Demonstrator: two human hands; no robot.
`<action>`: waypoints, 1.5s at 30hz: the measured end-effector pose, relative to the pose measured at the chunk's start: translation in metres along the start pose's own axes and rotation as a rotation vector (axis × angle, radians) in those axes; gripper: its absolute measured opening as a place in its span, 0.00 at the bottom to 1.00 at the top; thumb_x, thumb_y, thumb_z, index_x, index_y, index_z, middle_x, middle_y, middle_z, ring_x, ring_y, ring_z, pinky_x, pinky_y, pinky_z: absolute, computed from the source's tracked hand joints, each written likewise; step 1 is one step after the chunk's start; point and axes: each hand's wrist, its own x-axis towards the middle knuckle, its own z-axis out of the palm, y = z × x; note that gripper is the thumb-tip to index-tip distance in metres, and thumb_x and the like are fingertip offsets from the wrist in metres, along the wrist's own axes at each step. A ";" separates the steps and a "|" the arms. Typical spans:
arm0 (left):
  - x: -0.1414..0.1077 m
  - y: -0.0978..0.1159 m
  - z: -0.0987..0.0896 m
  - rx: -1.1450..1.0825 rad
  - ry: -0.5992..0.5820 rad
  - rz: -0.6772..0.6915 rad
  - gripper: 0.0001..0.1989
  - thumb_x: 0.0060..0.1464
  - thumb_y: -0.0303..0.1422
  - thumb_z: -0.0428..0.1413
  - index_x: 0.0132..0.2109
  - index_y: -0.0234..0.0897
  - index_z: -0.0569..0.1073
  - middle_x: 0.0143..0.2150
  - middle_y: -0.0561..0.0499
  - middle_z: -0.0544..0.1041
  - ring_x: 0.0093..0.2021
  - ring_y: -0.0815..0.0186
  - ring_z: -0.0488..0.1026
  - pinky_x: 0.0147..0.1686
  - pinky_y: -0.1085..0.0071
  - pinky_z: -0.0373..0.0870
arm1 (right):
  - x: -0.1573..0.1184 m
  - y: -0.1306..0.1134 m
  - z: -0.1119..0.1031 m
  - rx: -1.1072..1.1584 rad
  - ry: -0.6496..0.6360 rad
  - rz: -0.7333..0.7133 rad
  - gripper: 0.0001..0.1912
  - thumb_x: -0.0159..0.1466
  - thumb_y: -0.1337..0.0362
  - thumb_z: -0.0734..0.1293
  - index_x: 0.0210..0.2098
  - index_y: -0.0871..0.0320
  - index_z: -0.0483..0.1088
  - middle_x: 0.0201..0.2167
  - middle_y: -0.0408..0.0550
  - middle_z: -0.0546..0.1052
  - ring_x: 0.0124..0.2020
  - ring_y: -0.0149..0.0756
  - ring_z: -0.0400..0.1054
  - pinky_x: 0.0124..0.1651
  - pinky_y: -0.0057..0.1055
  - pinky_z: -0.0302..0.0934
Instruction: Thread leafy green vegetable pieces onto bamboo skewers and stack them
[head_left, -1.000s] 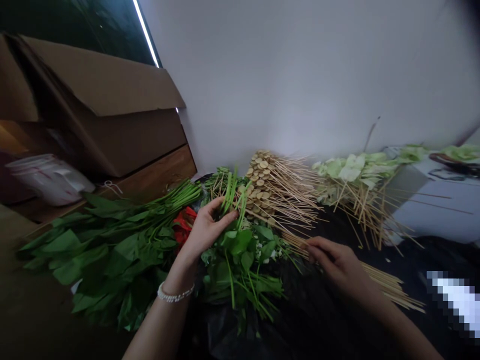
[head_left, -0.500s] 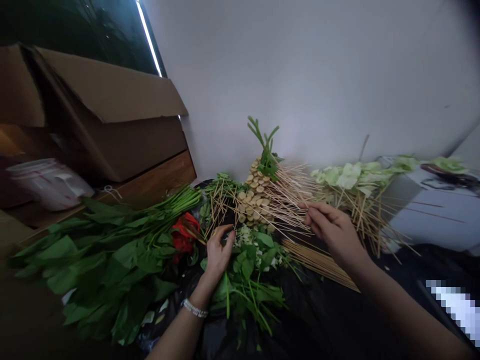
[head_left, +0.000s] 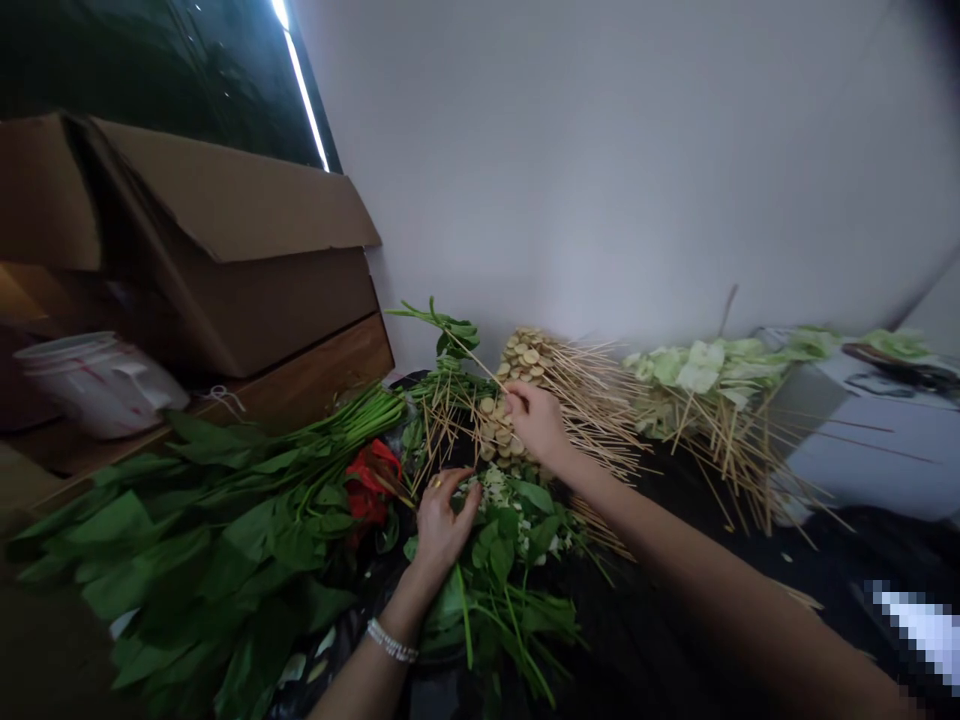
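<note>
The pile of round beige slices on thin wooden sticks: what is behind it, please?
Behind the pile, the plain pale wall can be seen rising. Anything low between them is covered by the pile, so I cannot tell.

Tan cardboard box, deep green leafy stems, bright red wrapping, pale green leaves, plain grey-white wall

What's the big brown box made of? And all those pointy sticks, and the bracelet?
The box looks like plain, dull cardboard: it has folded flaps. The sticks seem to be bare bamboo or wood, being pale, thin and straight. The bracelet has whitish beads, maybe plastic or pearl; I can't tell.
</note>
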 end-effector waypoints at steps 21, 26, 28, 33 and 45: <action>0.002 -0.006 0.000 -0.018 -0.004 0.012 0.11 0.58 0.36 0.53 0.44 0.38 0.75 0.42 0.46 0.78 0.45 0.59 0.74 0.48 0.61 0.69 | 0.025 0.002 -0.003 -0.274 -0.195 -0.041 0.13 0.63 0.70 0.62 0.43 0.60 0.76 0.43 0.52 0.79 0.45 0.37 0.71 0.50 0.30 0.60; 0.006 -0.005 0.001 -0.009 0.004 0.002 0.11 0.57 0.37 0.53 0.42 0.38 0.76 0.41 0.47 0.78 0.44 0.59 0.75 0.47 0.62 0.69 | -0.027 0.008 -0.089 -0.205 -0.275 -0.059 0.10 0.63 0.68 0.63 0.37 0.56 0.77 0.36 0.44 0.80 0.37 0.33 0.72 0.43 0.29 0.62; 0.008 -0.003 0.001 -0.009 -0.005 -0.004 0.11 0.57 0.38 0.53 0.42 0.38 0.76 0.41 0.47 0.78 0.44 0.59 0.75 0.47 0.62 0.69 | -0.062 0.015 -0.114 -0.146 -0.387 -0.052 0.10 0.64 0.67 0.63 0.36 0.56 0.77 0.32 0.44 0.79 0.34 0.33 0.72 0.39 0.29 0.62; 0.008 0.000 -0.001 -0.021 0.020 -0.018 0.11 0.57 0.37 0.53 0.41 0.38 0.77 0.40 0.48 0.79 0.42 0.61 0.75 0.46 0.65 0.69 | -0.147 0.043 -0.137 -0.259 -0.551 0.028 0.10 0.63 0.69 0.61 0.34 0.56 0.76 0.32 0.46 0.79 0.33 0.35 0.71 0.38 0.30 0.62; 0.030 0.043 -0.033 -0.062 -0.069 0.015 0.13 0.56 0.39 0.54 0.41 0.38 0.78 0.39 0.49 0.80 0.40 0.62 0.75 0.43 0.68 0.69 | -0.168 0.099 -0.140 -0.539 -0.519 0.130 0.08 0.61 0.71 0.62 0.34 0.59 0.74 0.33 0.49 0.76 0.36 0.36 0.69 0.40 0.29 0.59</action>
